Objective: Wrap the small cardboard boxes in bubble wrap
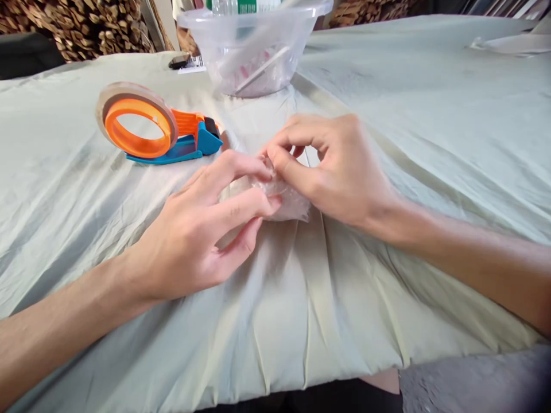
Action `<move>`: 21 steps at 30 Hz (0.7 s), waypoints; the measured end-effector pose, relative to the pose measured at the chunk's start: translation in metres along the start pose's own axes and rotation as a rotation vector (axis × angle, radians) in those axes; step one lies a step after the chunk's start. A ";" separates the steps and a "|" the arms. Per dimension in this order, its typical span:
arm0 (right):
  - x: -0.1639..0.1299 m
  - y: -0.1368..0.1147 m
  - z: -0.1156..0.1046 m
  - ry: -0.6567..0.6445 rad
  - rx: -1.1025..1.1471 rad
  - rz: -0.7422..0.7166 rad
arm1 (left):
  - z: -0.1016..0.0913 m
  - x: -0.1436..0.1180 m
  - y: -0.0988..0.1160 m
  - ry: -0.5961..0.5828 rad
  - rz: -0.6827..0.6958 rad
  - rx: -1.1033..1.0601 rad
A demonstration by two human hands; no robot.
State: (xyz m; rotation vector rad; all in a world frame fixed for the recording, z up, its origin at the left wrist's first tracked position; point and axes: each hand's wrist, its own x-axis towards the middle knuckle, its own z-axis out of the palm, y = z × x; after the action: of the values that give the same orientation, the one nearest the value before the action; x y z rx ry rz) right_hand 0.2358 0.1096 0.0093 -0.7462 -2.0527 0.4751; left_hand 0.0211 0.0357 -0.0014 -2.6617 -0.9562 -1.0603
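Both hands closed on a small clear plastic bag at mid-tabletop.

The left hand (pixel 202 229) has its grip narrowed on the bag (pixel 287 198), index and middle fingertips pressing its near edge, thumb tucked beneath. The right hand (pixel 336 166) pinches the bag's top between thumb and bent index finger, just across from the left grip, the two hands almost touching. The bag lies on the pale green cloth (pixel 387 103) covering the tabletop, directly between both grips; contents cannot be made out. Beyond the left grip, well apart, lies an orange and blue tape dispenser (pixel 150 129) on its side. Further off, beyond the right grip, stands a clear plastic bowl (pixel 253 46) with indistinct items inside.
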 end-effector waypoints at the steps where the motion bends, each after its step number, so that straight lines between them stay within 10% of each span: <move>1: 0.001 0.000 -0.001 -0.031 0.015 0.026 | 0.000 0.000 0.000 -0.008 -0.011 -0.006; 21: -0.007 0.001 0.004 -0.165 0.302 0.272 | 0.002 0.006 -0.018 -0.172 -0.288 -0.168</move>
State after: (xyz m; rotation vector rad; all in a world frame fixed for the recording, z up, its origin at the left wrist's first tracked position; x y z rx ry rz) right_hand 0.2354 0.1059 0.0022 -0.8248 -1.9740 1.0065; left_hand 0.0146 0.0542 -0.0007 -2.8504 -1.3764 -1.0146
